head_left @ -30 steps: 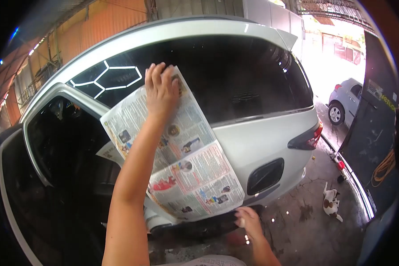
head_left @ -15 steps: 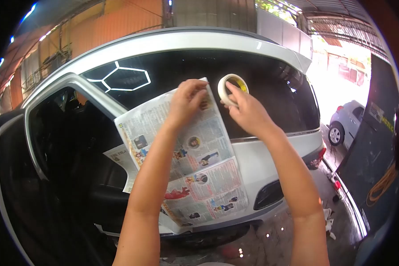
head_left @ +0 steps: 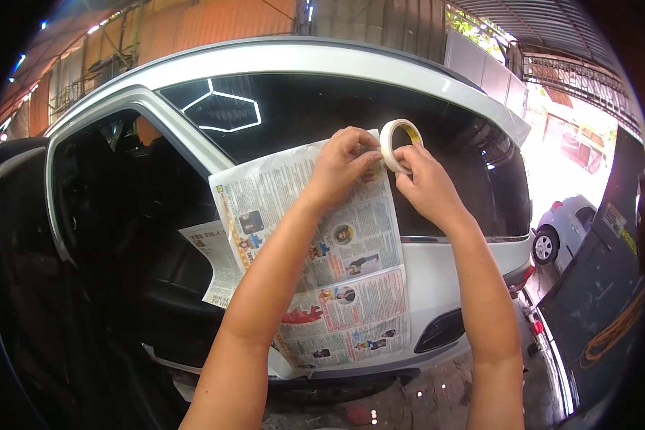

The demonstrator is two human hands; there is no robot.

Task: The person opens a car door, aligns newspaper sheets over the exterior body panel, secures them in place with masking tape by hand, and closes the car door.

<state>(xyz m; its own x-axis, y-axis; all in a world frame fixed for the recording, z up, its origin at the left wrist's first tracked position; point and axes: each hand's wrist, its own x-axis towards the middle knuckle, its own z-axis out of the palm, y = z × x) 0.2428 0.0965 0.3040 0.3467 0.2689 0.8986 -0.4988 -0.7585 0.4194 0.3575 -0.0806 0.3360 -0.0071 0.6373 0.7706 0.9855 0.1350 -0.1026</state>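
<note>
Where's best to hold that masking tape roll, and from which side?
Probably grip the masking tape roll by its lower right rim, coming from below right, as the right hand does: it's a ring whose open middle admits a fingertip, and its left edge sits close to the left hand.

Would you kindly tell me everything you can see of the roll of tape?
The roll of tape is a cream-white ring with an open centre and yellow showing inside its core; it looks like paper masking tape. It is held tilted on edge, its lower part gripped by the right hand. It sits by the newspaper's upper right corner, near the left hand, in front of dark window glass. Whether it touches the newspaper is unclear.
</note>
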